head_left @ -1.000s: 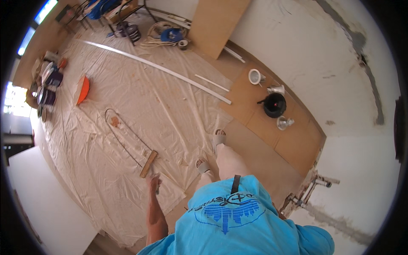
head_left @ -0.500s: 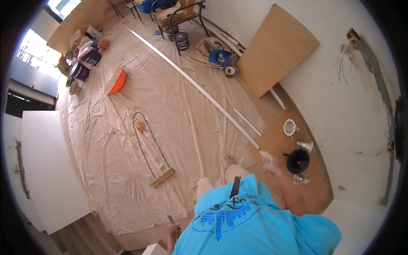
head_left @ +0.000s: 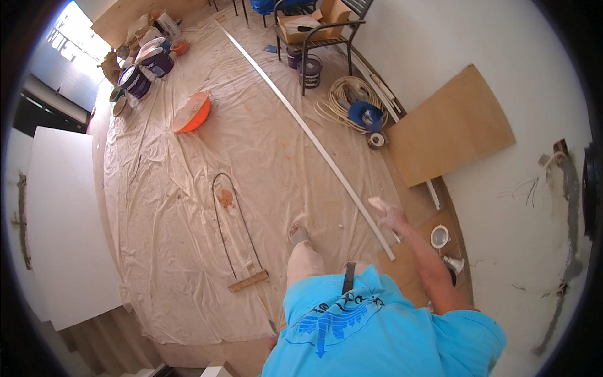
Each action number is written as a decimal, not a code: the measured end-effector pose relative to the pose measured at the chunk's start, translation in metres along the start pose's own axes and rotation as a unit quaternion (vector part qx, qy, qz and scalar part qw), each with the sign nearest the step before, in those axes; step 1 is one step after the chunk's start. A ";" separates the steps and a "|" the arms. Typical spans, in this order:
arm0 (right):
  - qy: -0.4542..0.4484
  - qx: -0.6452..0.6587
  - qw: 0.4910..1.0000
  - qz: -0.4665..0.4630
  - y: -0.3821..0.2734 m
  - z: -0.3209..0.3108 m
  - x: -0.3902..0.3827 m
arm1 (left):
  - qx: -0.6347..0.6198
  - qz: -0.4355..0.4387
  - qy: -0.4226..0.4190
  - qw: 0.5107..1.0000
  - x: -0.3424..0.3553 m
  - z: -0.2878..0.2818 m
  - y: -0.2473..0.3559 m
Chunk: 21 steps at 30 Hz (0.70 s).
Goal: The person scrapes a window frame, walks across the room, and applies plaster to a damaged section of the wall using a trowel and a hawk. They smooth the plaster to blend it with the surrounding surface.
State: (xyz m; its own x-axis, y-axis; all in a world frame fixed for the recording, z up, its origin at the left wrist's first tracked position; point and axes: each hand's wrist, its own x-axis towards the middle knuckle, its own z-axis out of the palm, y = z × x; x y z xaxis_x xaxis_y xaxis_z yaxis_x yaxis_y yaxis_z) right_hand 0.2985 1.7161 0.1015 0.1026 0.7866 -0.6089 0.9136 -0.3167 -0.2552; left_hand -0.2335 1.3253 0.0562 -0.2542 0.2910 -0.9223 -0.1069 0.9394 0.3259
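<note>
White plastic-looking strip (head_left: 314, 139) lies on the sheet (head_left: 264, 169), just left of the right hand (head_left: 391, 217), the nearer one; its long axis runs from beside that hand away up and leftward; the right hand's fingers point forward, too blurred to tell whether apart or closed; the left hand (head_left: 272, 342), mostly hidden behind the shirt (head_left: 377, 320), has a grey blade (head_left: 272, 327) at it, grip unclear.
</note>
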 end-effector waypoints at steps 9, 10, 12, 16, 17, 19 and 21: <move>-0.132 0.028 0.986 0.101 -0.054 0.034 -0.038 | -0.005 0.155 0.043 0.987 0.088 -0.163 0.287; -0.137 0.016 0.986 0.099 -0.073 0.026 -0.042 | 0.047 0.160 0.063 0.984 0.104 -0.173 0.313; -0.140 0.019 0.984 0.111 -0.086 0.018 -0.041 | 0.024 0.236 0.101 0.966 0.057 -0.135 0.424; -0.141 0.036 0.984 0.106 -0.109 0.008 -0.004 | 0.023 0.254 0.125 0.959 0.063 -0.117 0.519; -0.131 0.045 0.983 0.116 -0.110 0.005 0.002 | 0.042 0.267 0.125 0.955 0.071 -0.107 0.544; -0.134 0.048 0.981 0.131 -0.110 0.011 0.048 | 0.047 0.254 0.144 0.955 0.083 -0.101 0.564; -0.102 0.092 0.987 0.082 -0.104 0.020 0.090 | 0.056 0.228 0.148 0.961 0.110 -0.093 0.579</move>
State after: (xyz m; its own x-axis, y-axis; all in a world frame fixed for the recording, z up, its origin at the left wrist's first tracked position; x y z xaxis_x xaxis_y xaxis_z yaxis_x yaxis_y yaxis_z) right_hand 0.2050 1.8089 0.0585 0.1454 0.5996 -0.7870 0.8026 -0.5366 -0.2606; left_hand -0.4126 1.8849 0.1624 -0.5137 0.6279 -0.5847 0.1796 0.7451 0.6423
